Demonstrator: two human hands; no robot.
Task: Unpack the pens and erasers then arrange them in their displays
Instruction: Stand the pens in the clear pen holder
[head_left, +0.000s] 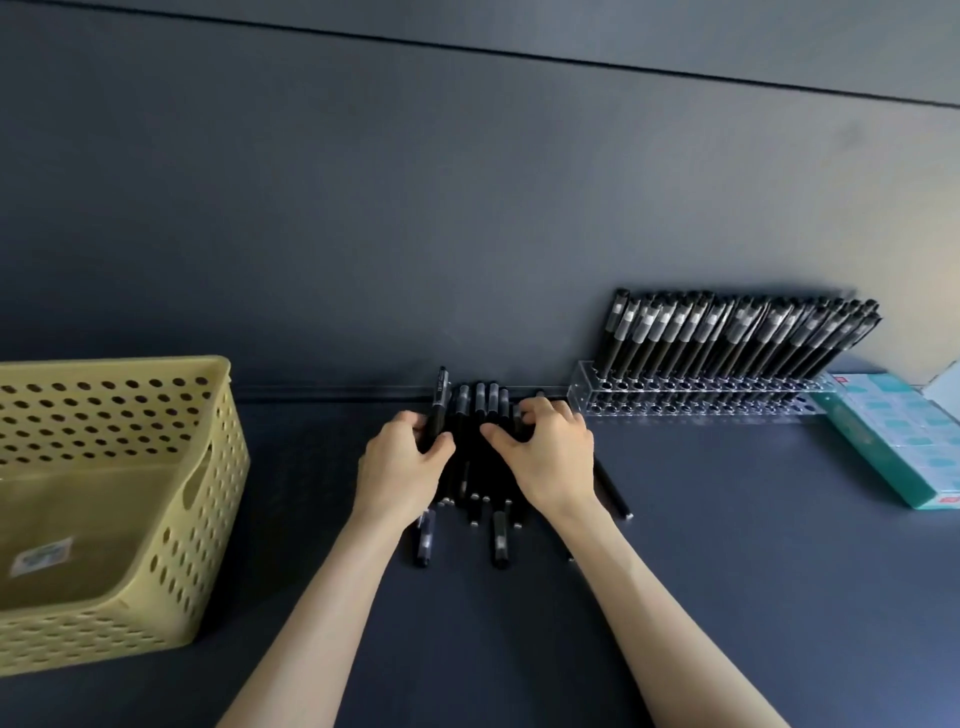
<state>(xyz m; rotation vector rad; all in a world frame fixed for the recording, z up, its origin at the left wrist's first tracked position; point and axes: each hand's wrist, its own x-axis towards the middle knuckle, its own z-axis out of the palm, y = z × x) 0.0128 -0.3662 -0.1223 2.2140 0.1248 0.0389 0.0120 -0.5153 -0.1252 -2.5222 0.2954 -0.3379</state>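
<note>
A heap of several black pens (475, 467) lies on the dark table near the back wall. My left hand (402, 467) grips one black pen (435, 410) that stands tilted at the heap's left edge. My right hand (545, 452) lies over the heap's right side with its fingers curled around pens. A clear acrylic pen display (691, 402) stands to the right against the wall, with several black pens (737, 332) leaning in its holes. Front holes at its right end look empty.
A yellow perforated basket (156, 519) sits at the left, with a brown package (67, 525) inside. A teal box (898, 441) lies at the far right beside the display. One pen (613, 491) lies loose right of my right wrist.
</note>
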